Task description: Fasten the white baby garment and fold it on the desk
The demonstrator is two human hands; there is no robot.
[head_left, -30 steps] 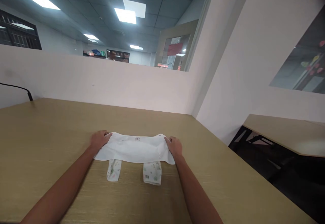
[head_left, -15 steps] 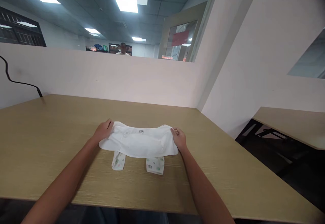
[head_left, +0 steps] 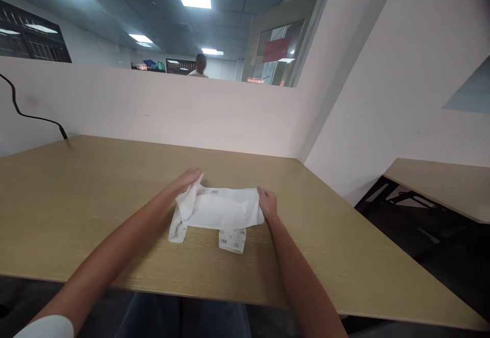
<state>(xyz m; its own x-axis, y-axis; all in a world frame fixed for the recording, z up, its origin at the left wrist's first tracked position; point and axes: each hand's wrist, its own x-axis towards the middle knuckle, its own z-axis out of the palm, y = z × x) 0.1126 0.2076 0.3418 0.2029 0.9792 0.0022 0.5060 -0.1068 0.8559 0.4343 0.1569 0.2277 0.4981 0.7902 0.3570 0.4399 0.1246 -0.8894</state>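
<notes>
A small white baby garment [head_left: 222, 210] lies partly folded across the table in front of me. Two narrow ends with a green and grey print stick out from its near edge, a left one [head_left: 177, 230] and a right one [head_left: 232, 240]. My left hand [head_left: 189, 178] is closed on the garment's left side and lifts that part up and inward; its fingertips are partly hidden. At the right upper corner, my right hand [head_left: 268, 202] pinches the cloth with the thumb on top. A small dark label print shows near the far edge.
The wooden table [head_left: 115, 174] meets a white wall [head_left: 184, 108] with a window above it. A black cable [head_left: 34, 117] runs down at the left. Another table [head_left: 440, 185] stands at the right. Behind the glass a person [head_left: 199, 66] is visible.
My left hand has moved right and away from me, carrying the garment's left side inward over the middle. My right hand keeps its hold at the right corner. The view has tilted slightly down.
</notes>
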